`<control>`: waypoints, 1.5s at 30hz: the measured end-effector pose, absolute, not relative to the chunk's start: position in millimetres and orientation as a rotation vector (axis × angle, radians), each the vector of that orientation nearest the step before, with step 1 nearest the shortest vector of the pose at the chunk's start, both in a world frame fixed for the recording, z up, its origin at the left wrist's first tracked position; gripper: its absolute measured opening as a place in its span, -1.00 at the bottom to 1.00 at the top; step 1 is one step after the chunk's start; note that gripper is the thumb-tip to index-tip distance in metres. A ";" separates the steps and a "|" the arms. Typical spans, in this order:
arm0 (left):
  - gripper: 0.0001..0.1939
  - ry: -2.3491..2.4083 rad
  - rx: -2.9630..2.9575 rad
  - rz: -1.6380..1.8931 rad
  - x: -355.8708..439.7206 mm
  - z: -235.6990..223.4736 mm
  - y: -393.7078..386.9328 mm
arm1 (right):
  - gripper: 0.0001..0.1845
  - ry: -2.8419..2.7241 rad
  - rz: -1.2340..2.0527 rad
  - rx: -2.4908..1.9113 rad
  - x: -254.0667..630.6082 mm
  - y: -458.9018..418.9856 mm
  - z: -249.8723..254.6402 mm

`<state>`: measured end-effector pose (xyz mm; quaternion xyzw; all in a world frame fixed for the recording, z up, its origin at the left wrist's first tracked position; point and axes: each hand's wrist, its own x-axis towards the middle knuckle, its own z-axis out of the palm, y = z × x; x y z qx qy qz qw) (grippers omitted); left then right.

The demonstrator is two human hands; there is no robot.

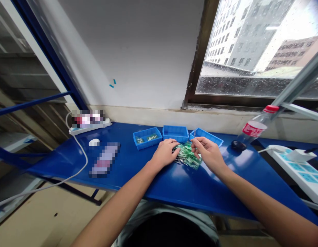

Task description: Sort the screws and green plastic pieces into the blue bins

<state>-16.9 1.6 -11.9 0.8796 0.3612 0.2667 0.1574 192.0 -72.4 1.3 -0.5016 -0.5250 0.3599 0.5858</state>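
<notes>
A small thin metal pin (pixel 194 133) stands upright in the pinched fingertips of my right hand (pixel 206 151), above the table. Below it lies a crumpled clear-and-green plastic bag (pixel 191 157), with many thin silvery metal pieces (pixel 180 160) spilling along its left side. My left hand (pixel 164 152) rests at the left edge of this pile, thumb and fingers apart; its fingertips are partly hidden. Behind the hands stand three blue bins: the left one (pixel 147 145) with small pale parts inside, the middle one (pixel 175 138), and the right one (pixel 216 140), partly covered by my right hand.
On the blue table (pixel 138 171) a white mouse-like object (pixel 94 142) and a blurred-out flat item (pixel 104 160) lie at left, near a white cable (pixel 84 161). At right are a red-capped bottle (pixel 255 125), a black rounded object (pixel 238 145) and a white power strip (pixel 300 168).
</notes>
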 end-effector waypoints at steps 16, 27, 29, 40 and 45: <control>-0.78 1.043 2.512 0.769 -16.7 -8.7 2.4 | -0.55 -1.109 0.872 -1.128 201.8 -61.6 -3.8; -0.58 1.356 2.773 1.005 -26.6 1.8 16.9 | -0.61 -1.038 0.584 -1.092 211.2 -68.3 13.9; -0.68 1.419 2.793 0.996 -31.2 3.9 24.4 | -0.62 -1.054 0.572 -1.098 210.4 -69.9 16.2; -0.86 1.346 2.791 0.987 -35.8 3.6 32.5 | -0.58 -1.204 0.584 -1.151 201.4 -70.7 11.2; -0.84 1.300 2.776 0.981 -34.9 1.1 34.6 | -0.50 -1.358 0.608 -1.282 203.8 -50.3 5.5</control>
